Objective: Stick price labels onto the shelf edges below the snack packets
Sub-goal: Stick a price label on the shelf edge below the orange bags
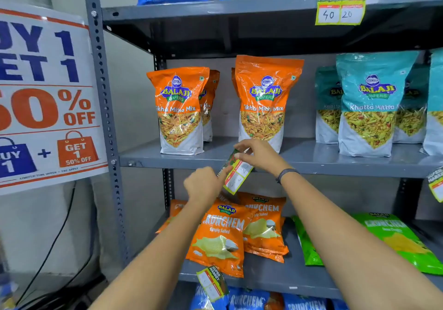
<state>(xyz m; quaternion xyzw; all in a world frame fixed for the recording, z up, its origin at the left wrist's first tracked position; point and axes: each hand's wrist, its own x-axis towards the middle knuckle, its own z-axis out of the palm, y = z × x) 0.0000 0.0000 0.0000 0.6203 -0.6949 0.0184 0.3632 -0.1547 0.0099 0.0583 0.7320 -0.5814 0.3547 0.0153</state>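
Grey metal shelf edge [167, 163], middle tier, below two orange snack packets [179, 111]. Both hands work one price label [236, 173], tilted, lying against the edge just under the right-hand orange packet. Right hand [259, 156] pinches the label's top between thumb and fingers. Left hand [203, 184], mostly curled, presses a finger on the label's left side. Another label [340, 6] sits on the upper shelf edge; a third [212, 285] hangs crooked on the lower one.
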